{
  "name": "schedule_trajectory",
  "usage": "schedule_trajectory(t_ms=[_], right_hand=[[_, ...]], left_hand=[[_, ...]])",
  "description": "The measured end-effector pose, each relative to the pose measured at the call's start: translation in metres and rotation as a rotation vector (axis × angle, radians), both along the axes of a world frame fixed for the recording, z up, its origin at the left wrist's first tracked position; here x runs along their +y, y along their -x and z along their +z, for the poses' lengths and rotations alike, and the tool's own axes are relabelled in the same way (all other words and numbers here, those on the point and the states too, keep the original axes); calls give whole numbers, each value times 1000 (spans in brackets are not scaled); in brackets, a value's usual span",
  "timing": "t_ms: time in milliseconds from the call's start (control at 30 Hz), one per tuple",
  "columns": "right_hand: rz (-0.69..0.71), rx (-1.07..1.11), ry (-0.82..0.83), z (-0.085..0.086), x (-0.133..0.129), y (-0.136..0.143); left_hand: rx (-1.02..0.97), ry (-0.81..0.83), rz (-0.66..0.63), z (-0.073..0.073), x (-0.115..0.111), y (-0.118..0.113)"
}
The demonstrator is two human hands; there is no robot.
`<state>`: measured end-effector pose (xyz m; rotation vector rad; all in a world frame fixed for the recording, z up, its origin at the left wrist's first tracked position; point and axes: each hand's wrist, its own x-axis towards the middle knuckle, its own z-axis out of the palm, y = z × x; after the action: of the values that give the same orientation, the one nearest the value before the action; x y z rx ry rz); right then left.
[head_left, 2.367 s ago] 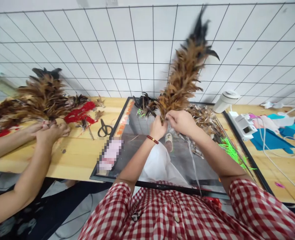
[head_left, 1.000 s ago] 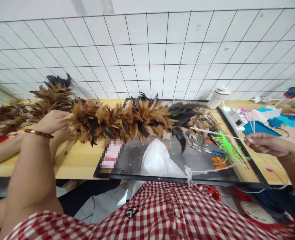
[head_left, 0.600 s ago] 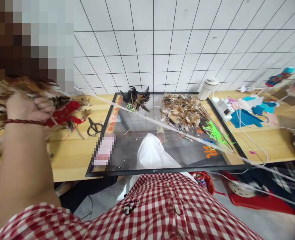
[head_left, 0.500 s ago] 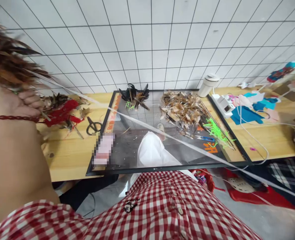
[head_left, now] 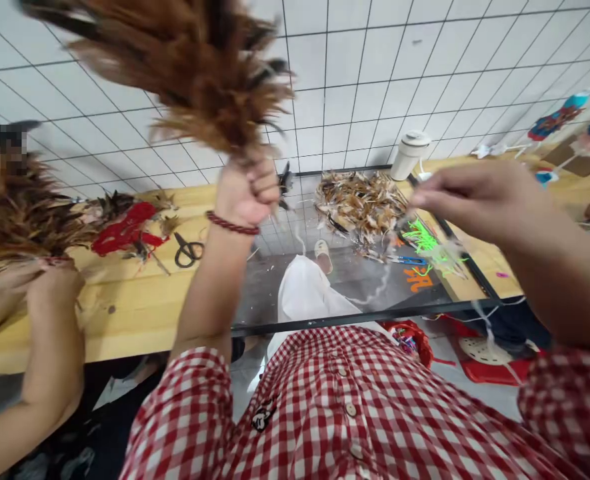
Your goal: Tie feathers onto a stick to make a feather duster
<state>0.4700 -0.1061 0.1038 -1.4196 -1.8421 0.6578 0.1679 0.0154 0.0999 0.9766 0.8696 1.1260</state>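
Observation:
My left hand [head_left: 249,190], with a red braided cord on its wrist, is wrapped round the base of a large bunch of brown feathers [head_left: 205,73], raised upright in front of the tiled wall. To the right, my right hand [head_left: 459,193] has its fingers pinched on a thin whitish string [head_left: 385,283]. The string hangs slack and curls between the hands over the dark-framed glass board [head_left: 339,313]. Behind and between my hands lies a loose pile of brown and cream feathers [head_left: 359,203].
Black scissors [head_left: 189,252] and red material [head_left: 125,229] lie left. Another person's hands [head_left: 49,277] hold a feather bunch at far left. Green strands [head_left: 422,243], a blue-handled tool [head_left: 407,260] and a white tumbler [head_left: 411,155] stand or lie right.
My left hand has carried the feather bunch rightward from the far left. My right hand has come into view, and the string, taut before, now hangs loose. The view has shifted left.

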Motion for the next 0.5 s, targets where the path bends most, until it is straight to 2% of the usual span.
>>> schedule_trajectory(t_ms=[67,133,200,267,333,400,500], right_hand=[[-30,-28,-126,9,39,40],[-2,5,-193,14,64,69],[44,66,-222,14,79,86],[65,117,-240,12,88,91],[55,138,-244,9,92,88],[30,119,-193,4,88,71],[30,63,90,-17,58,13]], left_hand=[[38,-2,-101,-9,-1,-32],[112,-18,-124,-20,1,-54],[175,-34,-123,-30,4,-65],[232,-47,-165,-36,5,-67],[283,-51,-228,-36,4,-61],[316,-45,-243,-29,2,-49],[284,-15,-131,-12,7,-21]])
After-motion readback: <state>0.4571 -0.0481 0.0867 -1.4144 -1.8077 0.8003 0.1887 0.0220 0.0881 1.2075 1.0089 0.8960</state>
